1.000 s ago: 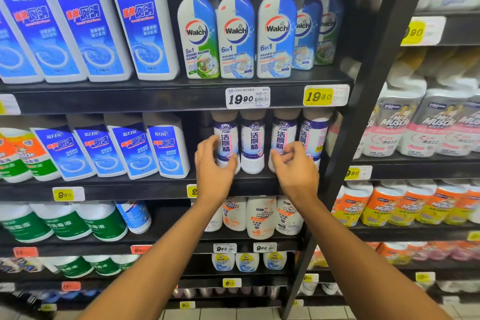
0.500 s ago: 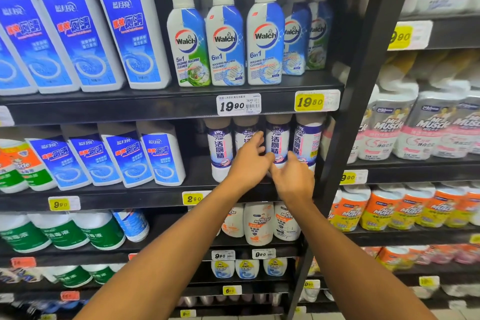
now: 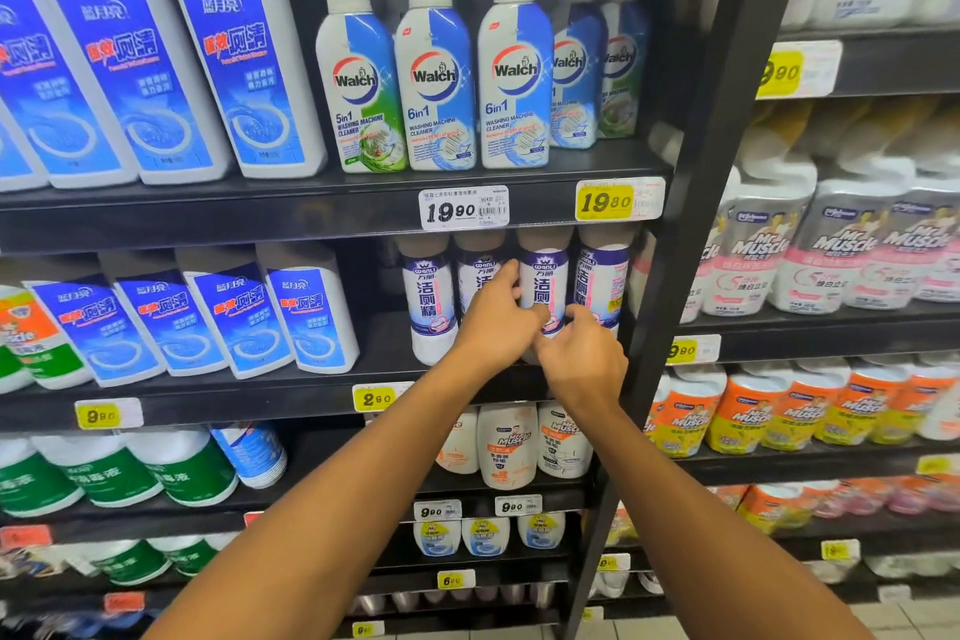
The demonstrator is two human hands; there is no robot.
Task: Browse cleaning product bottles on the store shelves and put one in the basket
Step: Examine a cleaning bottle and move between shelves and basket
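Note:
Several white Wanli bottles with purple-blue labels stand in a row on the middle shelf (image 3: 260,405). My left hand (image 3: 493,322) reaches in from the left and covers most of the second bottle (image 3: 480,273). Its fingers and thumb curl round the left side of the third Wanli bottle (image 3: 545,281). My right hand (image 3: 587,353) grips the same bottle low on its right side, next to the fourth bottle (image 3: 602,276). The bottle stands upright on the shelf. No basket is in view.
Walch washing machine cleaner bottles (image 3: 436,78) stand on the shelf above. Blue-labelled white bottles (image 3: 234,322) fill the left side. Mr Muscle bottles (image 3: 509,447) sit one shelf below. A black upright post (image 3: 691,224) divides off the right bay of Mr Muscle packs (image 3: 831,255).
My left hand has moved right from the first Wanli bottle to the third. My right hand has shifted slightly left onto the same bottle, so the hands are now close together.

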